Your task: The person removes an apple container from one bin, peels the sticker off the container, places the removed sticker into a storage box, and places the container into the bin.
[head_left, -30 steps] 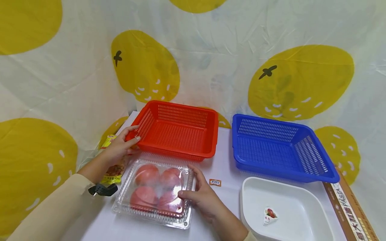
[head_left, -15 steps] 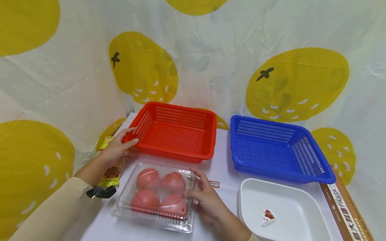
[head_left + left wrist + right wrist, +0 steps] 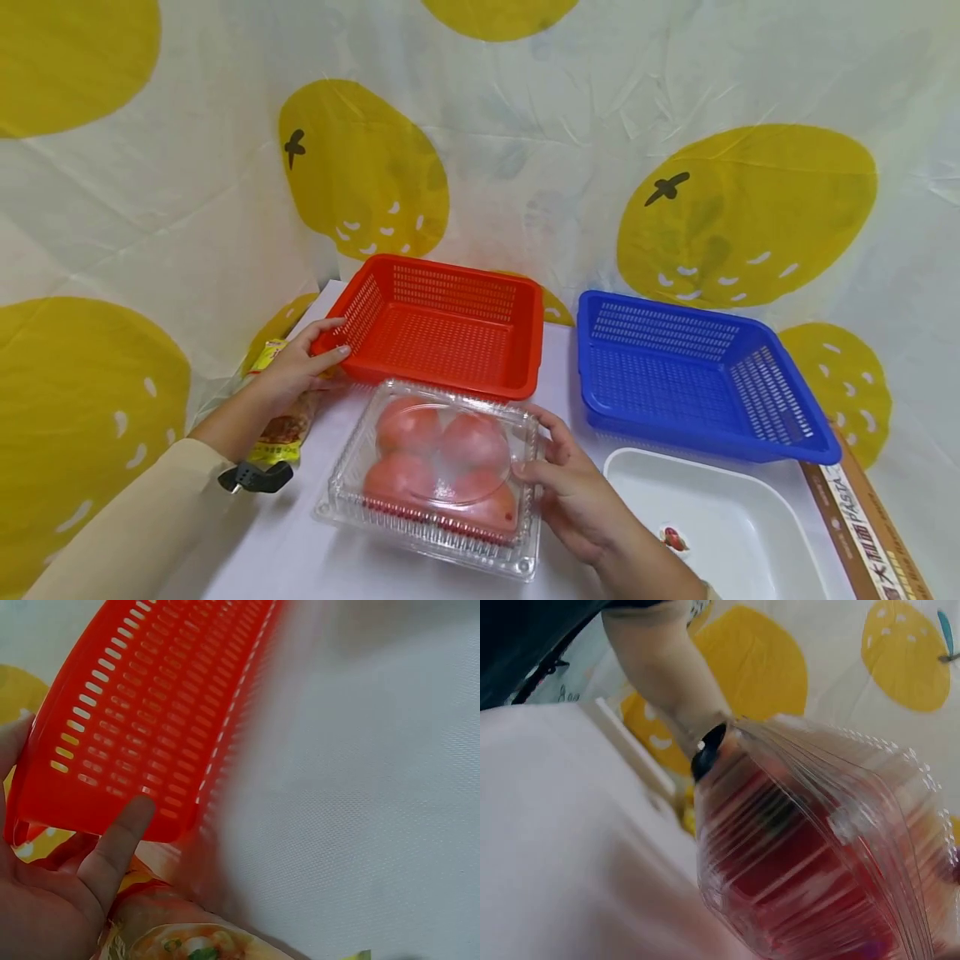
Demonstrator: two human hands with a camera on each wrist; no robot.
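Right hand (image 3: pixel 577 500) grips the right edge of the clear box (image 3: pixel 438 475), thumb on the lid and fingers curled round the side; the box's near edge is on the table (image 3: pixel 300 558), just in front of the red basket (image 3: pixel 442 329), and whether its far edge is tilted up I cannot tell. Left hand (image 3: pixel 300 367) holds the red basket's near left corner, thumb along the rim and fingers under it; the left wrist view shows the thumb (image 3: pixel 116 844) pressed against the slotted wall. Judged step: the box is gripped and close to the basket while the other hand steadies the basket. The next move would call for raising the box over the near rim and keeping it level, since the lid looks only lightly closed. Count: four tomatoes (image 3: pixel 442 467) in the box, two baskets, one red and one blue (image 3: pixel 697 375), one white tray (image 3: pixel 720 517) with a small wrapper (image 3: pixel 672 539) in it, one snack packet (image 3: pixel 281 421) beneath the left wrist, one long carton (image 3: pixel 873 533) at the table's right edge.
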